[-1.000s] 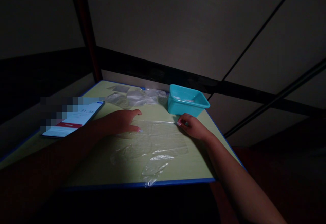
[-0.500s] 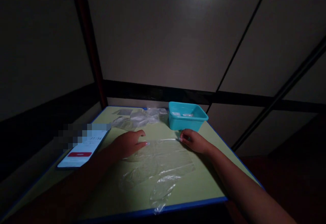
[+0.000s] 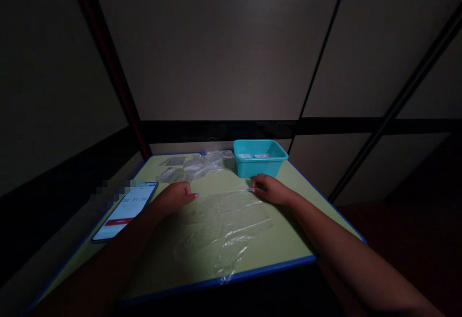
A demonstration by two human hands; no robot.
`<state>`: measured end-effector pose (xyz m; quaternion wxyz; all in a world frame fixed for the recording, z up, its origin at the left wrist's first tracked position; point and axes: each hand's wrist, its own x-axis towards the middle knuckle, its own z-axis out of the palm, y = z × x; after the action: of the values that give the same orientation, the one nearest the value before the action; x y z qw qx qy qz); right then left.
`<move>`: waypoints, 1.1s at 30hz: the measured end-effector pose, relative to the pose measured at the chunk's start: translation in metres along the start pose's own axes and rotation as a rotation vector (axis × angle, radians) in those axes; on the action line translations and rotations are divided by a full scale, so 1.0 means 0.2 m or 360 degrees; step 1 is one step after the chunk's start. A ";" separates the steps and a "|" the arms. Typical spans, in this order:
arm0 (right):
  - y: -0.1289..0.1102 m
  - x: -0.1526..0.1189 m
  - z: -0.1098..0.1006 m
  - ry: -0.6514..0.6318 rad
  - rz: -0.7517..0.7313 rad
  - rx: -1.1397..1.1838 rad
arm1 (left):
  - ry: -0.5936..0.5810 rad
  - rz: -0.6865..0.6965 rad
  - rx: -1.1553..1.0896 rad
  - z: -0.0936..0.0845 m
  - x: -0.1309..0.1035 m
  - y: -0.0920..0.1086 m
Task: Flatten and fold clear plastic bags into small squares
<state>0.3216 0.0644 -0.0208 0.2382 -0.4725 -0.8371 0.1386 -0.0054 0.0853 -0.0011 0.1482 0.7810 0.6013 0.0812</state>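
Clear plastic bag (image 3: 224, 221) is spread flat on the table (image 3: 288, 240), its near end at the blue edge. Its far edge is pinched at the right-hand corner by the fingertips of the right hand (image 3: 269, 189). At the opposite corner, the left hand (image 3: 176, 196) is held with fingers curled and thumb extended; whether plastic is gripped there cannot be told. Crumpled plastic (image 3: 202, 164) is seen beyond, beside the turquoise basket (image 3: 260, 167).
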 end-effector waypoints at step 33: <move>0.02 -0.01 -0.01 -0.0036 -0.0062 -0.0031 | -0.0128 0.0125 -0.0222 -0.01 0.01 -0.06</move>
<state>0.3272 0.0654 -0.0212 0.2269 -0.4567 -0.8501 0.1312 -0.0155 0.0906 -0.0035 0.2230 0.7943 0.5566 0.0973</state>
